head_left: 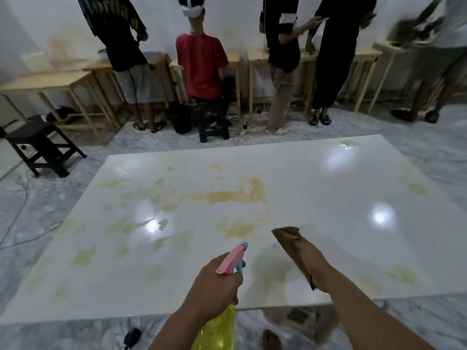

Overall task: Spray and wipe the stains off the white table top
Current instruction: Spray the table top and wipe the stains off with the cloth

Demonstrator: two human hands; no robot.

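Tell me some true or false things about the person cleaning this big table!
1. The left hand holds a spray bottle with a pink top. True.
2. The right hand is empty. False: it presses a brown cloth on the table top.
3. The table top is all clean. False: yellowish stains still cover much of it.
4. The bottle's body is yellow. True.

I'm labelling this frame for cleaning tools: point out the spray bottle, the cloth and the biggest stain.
spray bottle (231, 261), head view, on its pink trigger head.
brown cloth (290, 238), head view, on its front fold.
biggest stain (237, 195), head view, on its yellowish middle.
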